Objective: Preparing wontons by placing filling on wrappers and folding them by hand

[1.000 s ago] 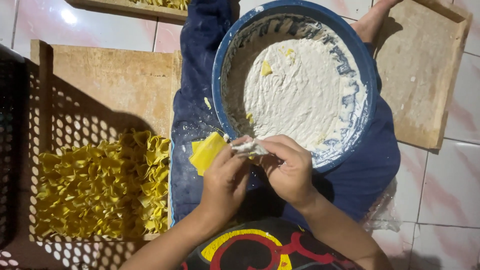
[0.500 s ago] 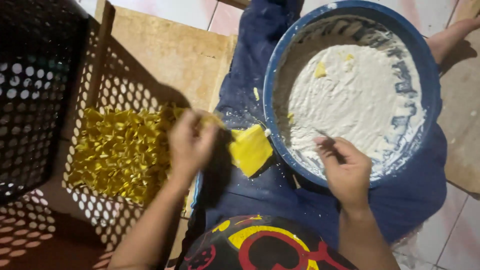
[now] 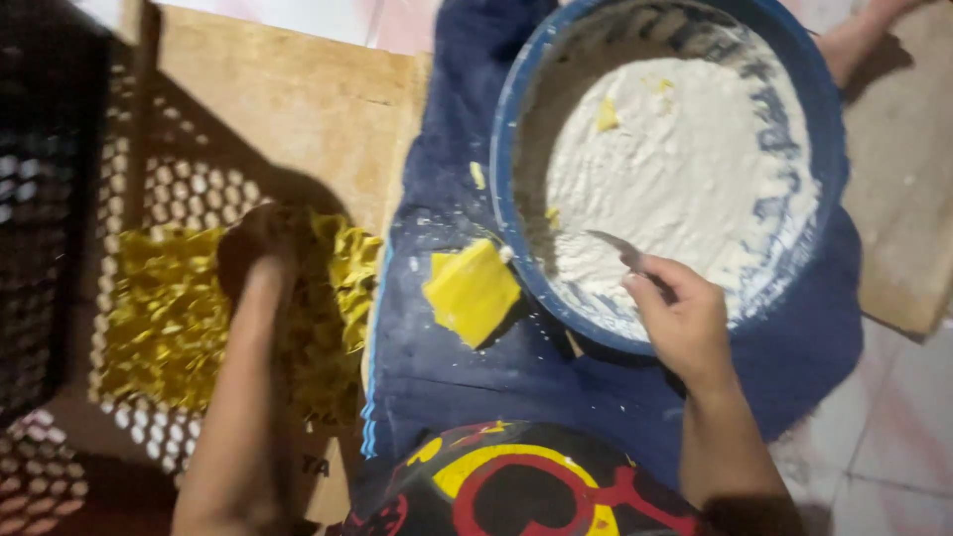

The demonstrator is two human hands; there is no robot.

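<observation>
The left hand [image 3: 260, 260] rests, fingers together, on the heap of folded yellow dough pieces [image 3: 174, 318], while the right hand [image 3: 680, 318], pinching a thin metal blade [image 3: 615, 246], scoops white filling [image 3: 675, 169] in the round blue plastic basin [image 3: 824, 149].

A wooden board [image 3: 288, 99] lies flat on the pale tiled floor [image 3: 893, 437]. Left of the board stands a dark perforated crate [image 3: 45, 218], its holes throwing a dotted shadow pattern across the board's near end. Well to the right of the board, a second wooden board [image 3: 908, 199] rests on the same tiles.
</observation>
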